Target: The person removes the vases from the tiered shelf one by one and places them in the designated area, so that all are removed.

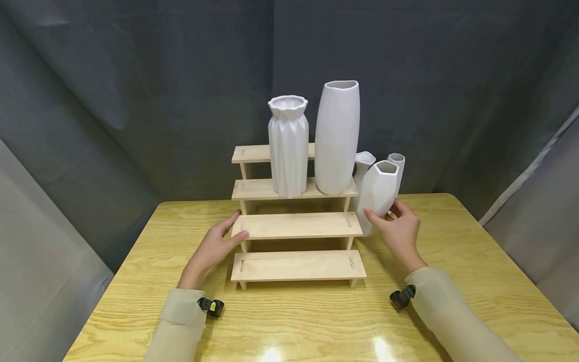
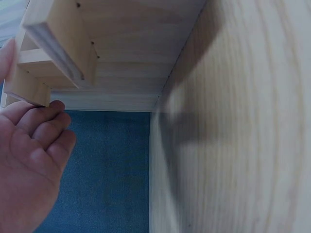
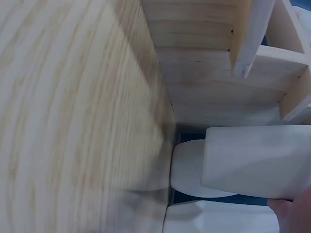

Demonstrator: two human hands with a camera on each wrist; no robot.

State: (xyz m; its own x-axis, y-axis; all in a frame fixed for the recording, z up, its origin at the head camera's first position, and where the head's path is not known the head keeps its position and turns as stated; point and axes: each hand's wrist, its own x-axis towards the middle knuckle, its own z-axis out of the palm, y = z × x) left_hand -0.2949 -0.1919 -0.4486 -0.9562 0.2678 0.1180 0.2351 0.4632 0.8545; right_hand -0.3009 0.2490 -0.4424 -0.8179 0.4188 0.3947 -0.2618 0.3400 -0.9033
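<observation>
Grey drapes backed the worktop (image 1: 475, 261); right hand (image 1: 400, 229) grasped the faceted vase (image 1: 380, 193), left hand (image 1: 214, 246), released, steadied the riser (image 1: 296, 226), advisably.

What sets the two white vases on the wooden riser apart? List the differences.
The ribbed vase has folded vertical pleats and a scalloped, flared mouth; the smooth vase has plain walls and a plain mouth. The smooth vase stands taller and looks wider than the ribbed vase. The ribbed vase stands left, the smooth vase right. Both are white, upright, on the same step of the riser, and neither hand touches them.
</observation>
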